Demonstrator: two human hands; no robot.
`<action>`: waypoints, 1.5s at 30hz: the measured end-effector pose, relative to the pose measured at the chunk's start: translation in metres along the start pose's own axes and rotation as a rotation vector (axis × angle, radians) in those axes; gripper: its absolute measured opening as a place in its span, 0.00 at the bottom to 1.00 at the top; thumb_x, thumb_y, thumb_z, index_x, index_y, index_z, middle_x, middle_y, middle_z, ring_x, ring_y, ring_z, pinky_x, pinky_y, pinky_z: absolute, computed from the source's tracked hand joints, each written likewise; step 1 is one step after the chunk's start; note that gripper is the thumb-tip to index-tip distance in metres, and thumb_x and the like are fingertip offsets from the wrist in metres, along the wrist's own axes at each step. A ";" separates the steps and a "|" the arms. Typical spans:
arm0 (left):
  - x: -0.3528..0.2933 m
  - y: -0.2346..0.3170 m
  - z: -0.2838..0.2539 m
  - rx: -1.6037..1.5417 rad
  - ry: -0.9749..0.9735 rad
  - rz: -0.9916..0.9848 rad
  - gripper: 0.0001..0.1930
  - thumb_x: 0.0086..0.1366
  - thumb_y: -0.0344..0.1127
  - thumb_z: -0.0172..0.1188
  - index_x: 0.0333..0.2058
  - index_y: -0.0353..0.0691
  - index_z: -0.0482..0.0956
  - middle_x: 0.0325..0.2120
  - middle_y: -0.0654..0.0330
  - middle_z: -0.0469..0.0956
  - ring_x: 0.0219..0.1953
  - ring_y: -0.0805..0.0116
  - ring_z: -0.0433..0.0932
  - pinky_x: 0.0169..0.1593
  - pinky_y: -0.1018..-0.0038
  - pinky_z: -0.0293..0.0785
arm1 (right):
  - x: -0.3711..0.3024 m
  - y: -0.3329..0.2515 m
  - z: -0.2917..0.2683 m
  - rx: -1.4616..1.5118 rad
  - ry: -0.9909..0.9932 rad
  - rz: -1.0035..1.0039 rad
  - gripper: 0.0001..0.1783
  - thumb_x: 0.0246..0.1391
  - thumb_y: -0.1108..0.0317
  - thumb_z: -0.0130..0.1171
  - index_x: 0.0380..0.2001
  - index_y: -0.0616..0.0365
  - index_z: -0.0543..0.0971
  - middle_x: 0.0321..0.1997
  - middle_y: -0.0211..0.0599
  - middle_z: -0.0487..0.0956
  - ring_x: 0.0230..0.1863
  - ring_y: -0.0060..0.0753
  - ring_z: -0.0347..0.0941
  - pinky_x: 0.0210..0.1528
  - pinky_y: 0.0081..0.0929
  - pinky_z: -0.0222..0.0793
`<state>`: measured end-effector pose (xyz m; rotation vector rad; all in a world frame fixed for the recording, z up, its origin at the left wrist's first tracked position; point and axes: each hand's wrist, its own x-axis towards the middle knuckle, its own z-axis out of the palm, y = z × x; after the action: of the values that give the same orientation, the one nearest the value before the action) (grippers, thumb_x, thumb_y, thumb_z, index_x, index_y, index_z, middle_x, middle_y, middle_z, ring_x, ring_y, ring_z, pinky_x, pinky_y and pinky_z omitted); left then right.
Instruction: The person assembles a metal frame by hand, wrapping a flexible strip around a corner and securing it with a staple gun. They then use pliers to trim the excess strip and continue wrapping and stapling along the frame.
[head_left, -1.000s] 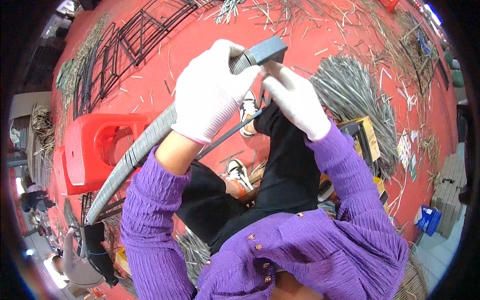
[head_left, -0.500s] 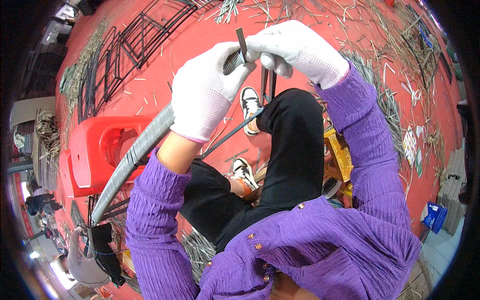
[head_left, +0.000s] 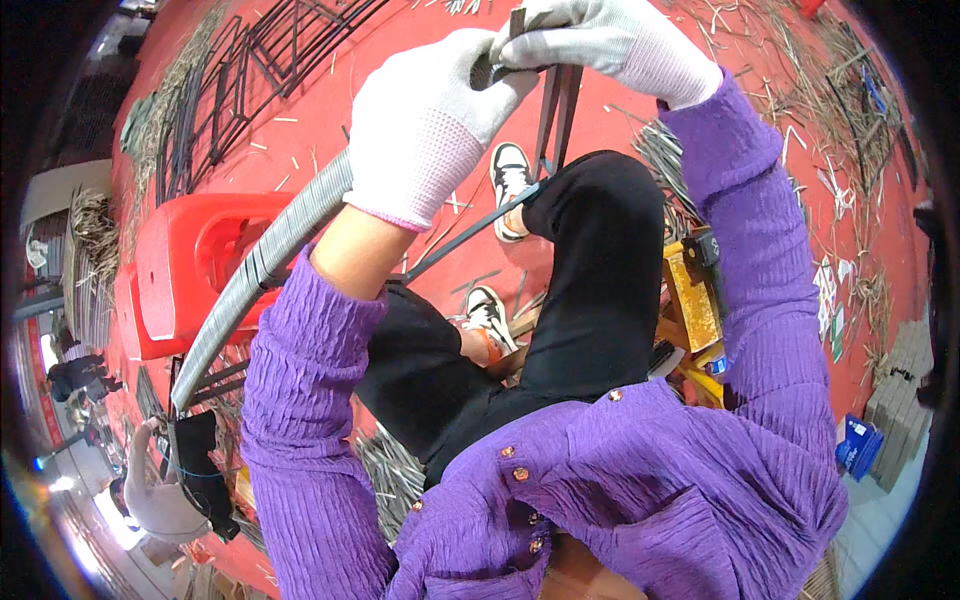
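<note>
A red plastic stool (head_left: pixel 165 290) is resting on the floor (head_left: pixel 600 125) at left; a blue packet (head_left: pixel 858 447) is lying beside grey boards (head_left: pixel 900 375) at right. Another person (head_left: pixel 155 500) is showing at lower left.

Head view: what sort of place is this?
Probably a workshop for woven or wrapped furniture: black frames on the red floor, a bundle of grey strips, and a curved grey-wrapped piece in the left hand.
</note>
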<state>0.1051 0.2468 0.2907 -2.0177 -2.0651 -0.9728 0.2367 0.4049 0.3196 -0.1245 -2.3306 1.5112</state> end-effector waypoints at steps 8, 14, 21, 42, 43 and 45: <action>0.034 -0.010 -0.019 0.186 -0.037 -0.058 0.18 0.58 0.50 0.64 0.32 0.39 0.84 0.23 0.48 0.80 0.27 0.51 0.81 0.30 0.61 0.76 | 0.028 0.005 0.005 -0.051 0.098 -0.042 0.12 0.57 0.64 0.66 0.37 0.63 0.85 0.30 0.27 0.83 0.32 0.15 0.76 0.38 0.19 0.73; 0.050 -0.031 -0.027 0.124 -0.105 -0.084 0.19 0.60 0.51 0.62 0.31 0.36 0.82 0.22 0.45 0.78 0.27 0.47 0.79 0.31 0.61 0.74 | 0.046 0.053 -0.014 0.134 0.211 -0.238 0.14 0.58 0.61 0.63 0.41 0.60 0.82 0.32 0.29 0.82 0.34 0.16 0.75 0.41 0.18 0.72; 0.081 -0.067 -0.030 0.078 -0.216 -0.177 0.21 0.62 0.51 0.62 0.31 0.34 0.82 0.17 0.50 0.74 0.19 0.55 0.74 0.26 0.65 0.69 | -0.032 0.292 0.001 -0.129 0.444 0.406 0.17 0.59 0.57 0.57 0.43 0.58 0.81 0.40 0.37 0.81 0.44 0.35 0.75 0.50 0.31 0.70; 0.104 -0.118 -0.004 0.029 -0.356 -0.555 0.22 0.64 0.41 0.61 0.51 0.30 0.78 0.30 0.64 0.78 0.31 0.79 0.71 0.37 0.81 0.68 | -0.042 0.536 0.169 -0.658 -0.299 0.462 0.11 0.54 0.62 0.53 0.28 0.51 0.83 0.30 0.42 0.82 0.37 0.47 0.80 0.42 0.43 0.75; 0.104 -0.117 -0.005 0.003 -0.360 -0.511 0.22 0.64 0.42 0.61 0.51 0.30 0.78 0.30 0.65 0.78 0.31 0.79 0.71 0.37 0.81 0.67 | -0.048 0.530 0.160 -0.776 -0.285 0.491 0.10 0.53 0.61 0.55 0.26 0.50 0.83 0.29 0.41 0.82 0.36 0.46 0.80 0.41 0.44 0.75; 0.101 -0.114 -0.006 0.020 -0.362 -0.481 0.21 0.64 0.42 0.62 0.49 0.30 0.79 0.27 0.67 0.75 0.30 0.81 0.69 0.35 0.82 0.65 | -0.059 0.514 0.141 -0.728 -0.101 0.622 0.10 0.52 0.58 0.56 0.25 0.48 0.83 0.29 0.41 0.82 0.36 0.47 0.79 0.40 0.45 0.74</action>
<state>-0.0143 0.3403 0.3024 -1.8293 -2.8259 -0.6633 0.1817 0.4852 -0.2076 -1.0508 -2.9781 0.7858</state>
